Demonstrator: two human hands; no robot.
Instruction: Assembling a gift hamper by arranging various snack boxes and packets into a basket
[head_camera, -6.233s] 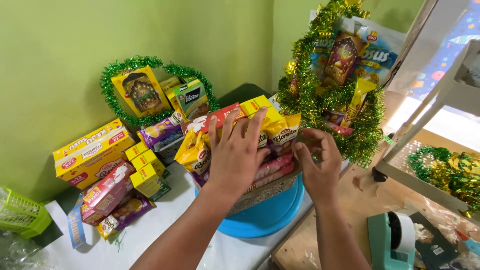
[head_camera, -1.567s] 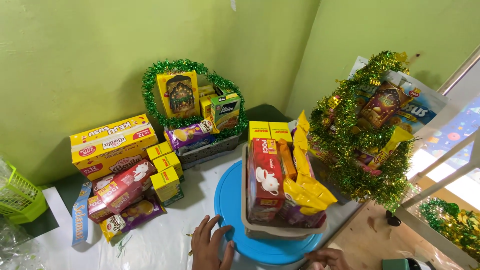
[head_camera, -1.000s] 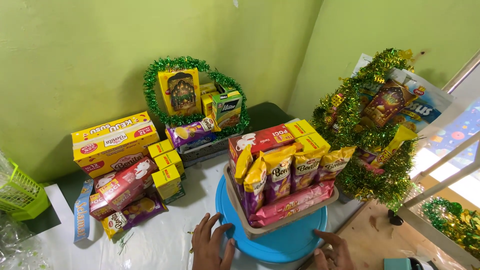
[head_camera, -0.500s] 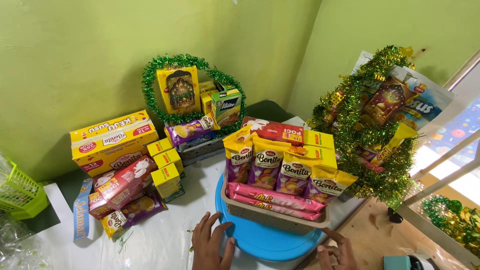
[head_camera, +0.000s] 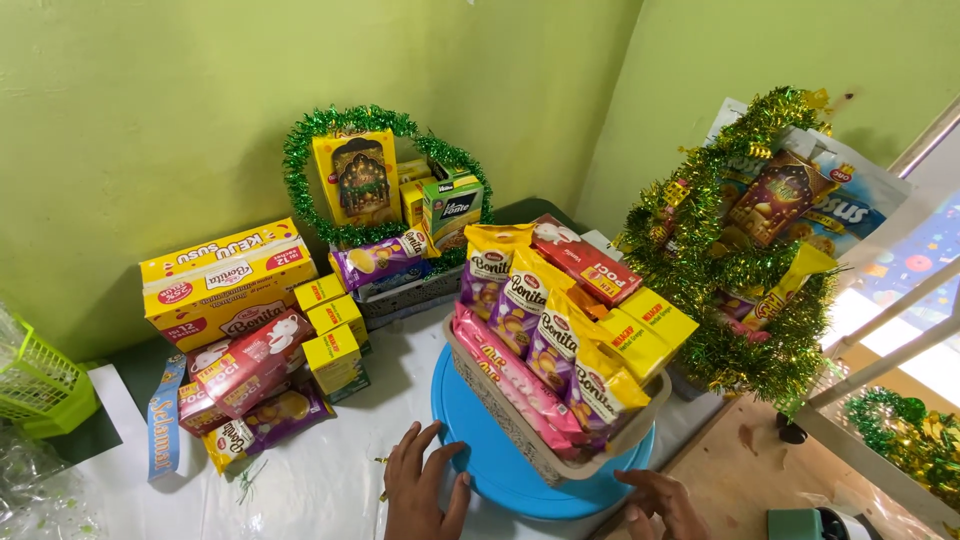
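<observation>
Head view shows your left hand (head_camera: 425, 490) flat on the white table cover (head_camera: 320, 480), fingers spread wide and holding nothing, its fingertips touching the edge of the round blue disc (head_camera: 480, 455). Your right hand (head_camera: 655, 503) sits at the disc's near right rim, fingers loosely curled and partly cut off by the frame — you cannot tell whether it grips the rim or only rests there.

On the disc stands a beige basket (head_camera: 520, 420), packed with snack packets (head_camera: 545, 330), pink wafer packs along its near side, a red box (head_camera: 585, 260) and small yellow boxes (head_camera: 640, 325) on top.

Left of the disc lie more yellow boxes and red packets beside a large yellow carton (head_camera: 225, 280). Against the green wall stands a green tinsel wreath (head_camera: 300, 170) — and to the right, a tinsel-wrapped bundle (head_camera: 745, 270) of packets.
</observation>
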